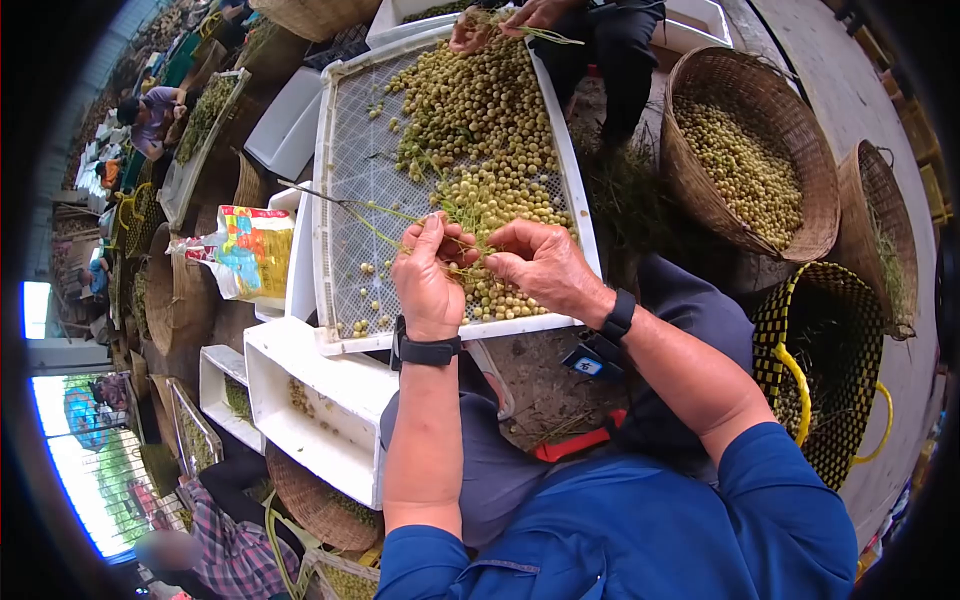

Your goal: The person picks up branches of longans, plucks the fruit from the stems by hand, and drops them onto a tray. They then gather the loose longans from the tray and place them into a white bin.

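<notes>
My left hand [432, 278] is closed around a branched green fruit stem [385, 212], whose brown woody end sticks out to the upper left. My right hand [548, 268] is beside it, thumb and fingers pinched together at the stem's fine twigs; what lies between the fingertips is too small to make out. Both hands are above a white mesh-bottomed tray [350, 130]. Loose, small, round yellow-brown fruits [480, 110], resembling longans, lie heaped across its middle and right side. A few are scattered near its front left corner.
Another person's hands [505, 25] hold stems at the tray's far end. Wicker baskets, one full of fruit [740, 165], and a black-and-yellow woven basket [820, 350] stand right. Left are a colourful bag [255, 250] and a white foam box [315, 400]. Other people sit further left.
</notes>
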The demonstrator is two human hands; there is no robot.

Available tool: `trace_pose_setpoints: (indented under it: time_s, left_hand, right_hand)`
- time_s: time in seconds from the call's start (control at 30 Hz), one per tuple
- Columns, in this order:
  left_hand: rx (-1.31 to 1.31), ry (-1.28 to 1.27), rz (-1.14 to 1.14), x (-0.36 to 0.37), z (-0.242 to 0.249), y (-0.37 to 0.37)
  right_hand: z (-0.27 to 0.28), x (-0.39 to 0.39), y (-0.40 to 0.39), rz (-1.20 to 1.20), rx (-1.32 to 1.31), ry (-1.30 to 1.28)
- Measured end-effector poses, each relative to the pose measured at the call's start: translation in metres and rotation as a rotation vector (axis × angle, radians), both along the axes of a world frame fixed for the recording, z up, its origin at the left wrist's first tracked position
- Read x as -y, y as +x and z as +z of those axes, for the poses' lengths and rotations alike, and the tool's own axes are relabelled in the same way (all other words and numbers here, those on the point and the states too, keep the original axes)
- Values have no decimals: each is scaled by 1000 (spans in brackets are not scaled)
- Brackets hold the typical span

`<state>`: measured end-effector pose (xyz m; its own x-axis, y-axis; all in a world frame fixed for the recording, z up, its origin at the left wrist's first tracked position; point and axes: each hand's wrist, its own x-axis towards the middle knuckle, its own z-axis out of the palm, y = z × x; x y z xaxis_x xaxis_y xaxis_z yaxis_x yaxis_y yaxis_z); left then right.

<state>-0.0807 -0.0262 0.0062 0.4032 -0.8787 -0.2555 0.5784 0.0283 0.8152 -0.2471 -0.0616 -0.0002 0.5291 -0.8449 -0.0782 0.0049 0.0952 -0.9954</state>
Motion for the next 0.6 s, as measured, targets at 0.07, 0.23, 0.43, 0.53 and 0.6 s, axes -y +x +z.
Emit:
trace_pose_setpoints:
  time_s: [0.07, 0.23, 0.43, 0.53, 0.6]
  left_hand:
    - [10, 11, 8, 0, -3, 3]
    - [35, 18, 49, -3, 0, 2]
    - [105, 37, 41, -13, 4, -3]
    - [97, 22, 35, -16, 7, 1]
    - [68, -3, 87, -14, 5, 10]
  right_hand:
    - [2, 0, -1, 7, 19, 63]
    - [9, -2, 0, 43, -5, -74]
    - [17, 2, -2, 266, -182, 132]
    - [26, 2, -5, 268, -251, 162]
    - [30, 4, -8, 359, -371, 30]
